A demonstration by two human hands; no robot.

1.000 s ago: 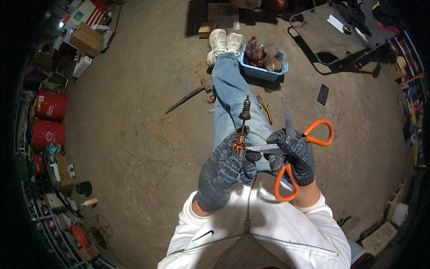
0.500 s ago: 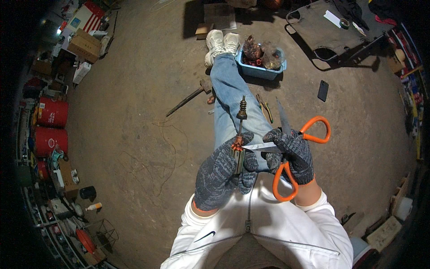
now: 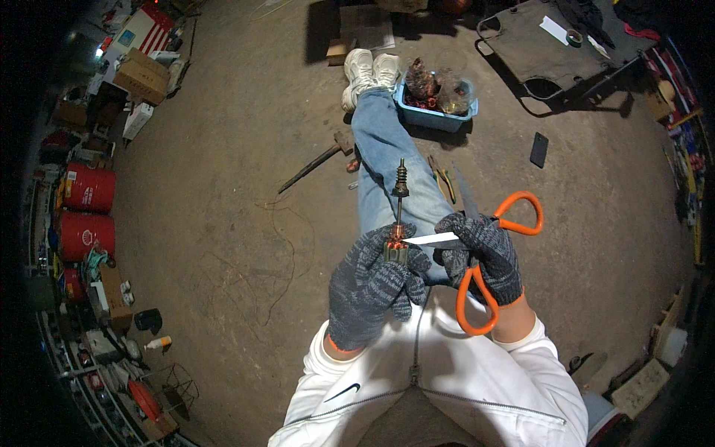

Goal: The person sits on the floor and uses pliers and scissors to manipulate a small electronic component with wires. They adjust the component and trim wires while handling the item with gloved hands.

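My left hand (image 3: 366,287), in a dark speckled knit glove, grips a motor armature (image 3: 396,252) upright, with copper windings and a shaft carrying a worm gear (image 3: 401,179) pointing up. My right hand (image 3: 488,257), gloved alike, holds orange-handled scissors (image 3: 484,324) spread wide open. One blade reaches leftward to the copper windings; the other points up. Both hands are over my outstretched jeans-clad legs (image 3: 380,127), above the lap.
A blue bin (image 3: 438,119) with bagged copper pieces sits beside my shoes. A hammer (image 3: 313,160), pliers (image 3: 443,179), phone (image 3: 538,149) and loose wire lie on the floor. A folding cot (image 3: 551,59) is upper right; red drums (image 3: 87,235), boxes and shelving line the left.
The scissors and my right hand have shifted slightly up and left, the blade tip staying at the windings. My left hand's fingers and the armature have moved a little.
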